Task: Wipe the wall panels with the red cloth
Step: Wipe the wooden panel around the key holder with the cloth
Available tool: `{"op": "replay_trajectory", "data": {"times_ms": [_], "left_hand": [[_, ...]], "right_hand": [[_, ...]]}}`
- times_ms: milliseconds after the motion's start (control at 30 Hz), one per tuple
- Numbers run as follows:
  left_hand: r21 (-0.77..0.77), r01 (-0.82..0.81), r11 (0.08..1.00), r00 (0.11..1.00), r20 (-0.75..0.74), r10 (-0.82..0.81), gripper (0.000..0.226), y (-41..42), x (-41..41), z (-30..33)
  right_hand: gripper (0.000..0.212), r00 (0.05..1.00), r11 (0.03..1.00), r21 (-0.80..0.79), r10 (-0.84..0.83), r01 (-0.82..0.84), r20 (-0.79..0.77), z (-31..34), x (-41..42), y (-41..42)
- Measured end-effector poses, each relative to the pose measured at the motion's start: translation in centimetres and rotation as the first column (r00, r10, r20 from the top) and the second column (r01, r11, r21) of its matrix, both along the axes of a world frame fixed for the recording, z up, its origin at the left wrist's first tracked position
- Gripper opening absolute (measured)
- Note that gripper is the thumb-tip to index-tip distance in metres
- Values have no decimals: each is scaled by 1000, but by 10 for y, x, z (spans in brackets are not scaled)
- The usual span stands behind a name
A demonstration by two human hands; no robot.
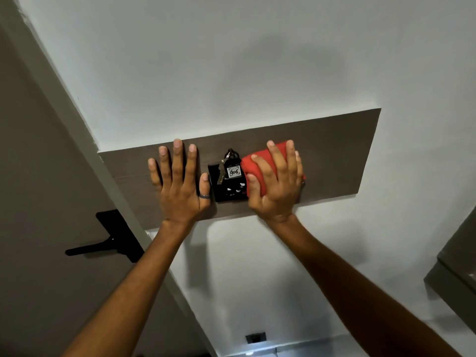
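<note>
Head view, tilted, shows two bare forearms reaching up from the lower edge toward a brown wood-grain wall panel (322,148) fixed on a white wall (231,60). On the left, the left hand (180,181) lies flat against the panel with fingers spread, grasping nothing; a ring (204,195) sits on its thumb. On the right, the right hand (275,181) presses a folded red cloth (257,161) against the panel, fingers draped over it and thumb tucked at its lower left edge. Between the two hands a black switch unit (229,191) is mounted on the panel, and a key with a tag (234,172) reading 406 hangs in front of it, the cloth just beside it. Farther left, a black door handle (103,243) sticks out from a grey-brown door (38,176). Low on the wall sits a small dark socket (255,338).
</note>
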State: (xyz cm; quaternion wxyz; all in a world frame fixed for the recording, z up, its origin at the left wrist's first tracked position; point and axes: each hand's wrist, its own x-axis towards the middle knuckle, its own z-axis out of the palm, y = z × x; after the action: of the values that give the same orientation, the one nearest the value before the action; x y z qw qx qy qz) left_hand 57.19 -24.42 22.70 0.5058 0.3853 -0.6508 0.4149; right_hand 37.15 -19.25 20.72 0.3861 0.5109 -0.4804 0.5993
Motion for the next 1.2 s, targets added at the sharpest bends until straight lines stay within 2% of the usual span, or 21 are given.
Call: {"op": "replay_trajectory", "data": {"times_ms": [33, 67, 200, 233, 267, 333, 367, 400, 467, 500, 567, 633, 733, 767, 867, 900, 967, 1000, 1100, 1133, 1200], "left_hand": [[5, 6, 1000, 1000, -2, -6, 61, -1, 0, 0], [10, 18, 1000, 1000, -2, -18, 61, -2, 1, -2], [6, 24, 1000, 1000, 0, -24, 61, -4, 2, -4], [7, 24, 1000, 1000, 4, -24, 62, -4, 2, -4], [9, 25, 1000, 1000, 11, -25, 62, -4, 3, -4], [12, 23, 1000, 1000, 17, -24, 63, -3, 5, -3], [12, 26, 1000, 1000, 13, -26, 63, -3, 5, -3], [16, 34, 999, 999, 9, -34, 63, -2, 6, -2], [21, 58, 998, 998, 1, -58, 62, -1, 6, -3], [27, 71, 997, 997, -7, -71, 62, -1, 5, -3], [44, 96, 994, 995, -24, -95, 62, -2, 6, -3], [28, 105, 994, 994, -5, -105, 60, -3, 9, -4], [17, 89, 996, 996, 22, -89, 59, -5, 11, -3], [25, 87, 996, 996, 20, -87, 59, -5, 12, -3], [33, 84, 996, 996, 16, -85, 58, -5, 13, -6], [35, 79, 996, 997, 18, -80, 58, -5, 13, -6], [41, 77, 996, 997, 19, -78, 58, -4, 13, -4], [44, 71, 997, 997, 18, -72, 57, -4, 13, -4], [55, 70, 996, 997, 17, -71, 58, -2, 12, -5], [54, 71, 996, 997, 19, -72, 58, -2, 13, -5], [52, 69, 996, 998, 11, -70, 58, -3, 13, -4]], "right_hand": [[35, 998, 1000, -5, -7, 7, 67, -2, 11, -1], [36, 998, 1000, -6, -14, 14, 65, -7, 15, -1], [33, 961, 994, -41, -106, 99, -256, -27, -22, 11], [31, 963, 993, -24, -114, 111, -246, -32, -29, 15], [29, 981, 994, 6, -108, 110, -163, -35, -29, 19], [31, 989, 999, 26, -36, 33, 140, -36, -15, 26], [33, 974, 1000, 3, 16, -18, 224, -35, -2, 28], [36, 976, 999, -20, 53, -49, 209, -36, 16, 28], [40, 998, 999, -18, 51, -52, -20, -38, 50, 22], [40, 991, 1000, -11, 6, -8, -133, -37, 61, 16], [39, 967, 995, -35, -102, 97, -235, -32, 65, 3], [38, 969, 987, -78, -150, 138, -196, -32, 64, -9], [40, 995, 990, -96, -96, 98, 27, -36, 85, -17], [40, 995, 991, -92, -93, 96, 29, -37, 87, -17], [43, 978, 985, -120, -143, 126, -151, -39, 64, -17], [45, 986, 985, -119, -134, 122, -96, -38, 60, -18], [46, 988, 989, -100, -101, 113, 113, -35, 71, -17], [45, 986, 988, -99, -103, 116, 130, -36, 78, -16], [43, 977, 985, -110, -151, 135, -149, -44, 61, -18], [44, 983, 986, -110, -138, 124, -125, -44, 59, -18], [43, 992, 989, -89, -109, 114, 64, -41, 74, -18]]}}
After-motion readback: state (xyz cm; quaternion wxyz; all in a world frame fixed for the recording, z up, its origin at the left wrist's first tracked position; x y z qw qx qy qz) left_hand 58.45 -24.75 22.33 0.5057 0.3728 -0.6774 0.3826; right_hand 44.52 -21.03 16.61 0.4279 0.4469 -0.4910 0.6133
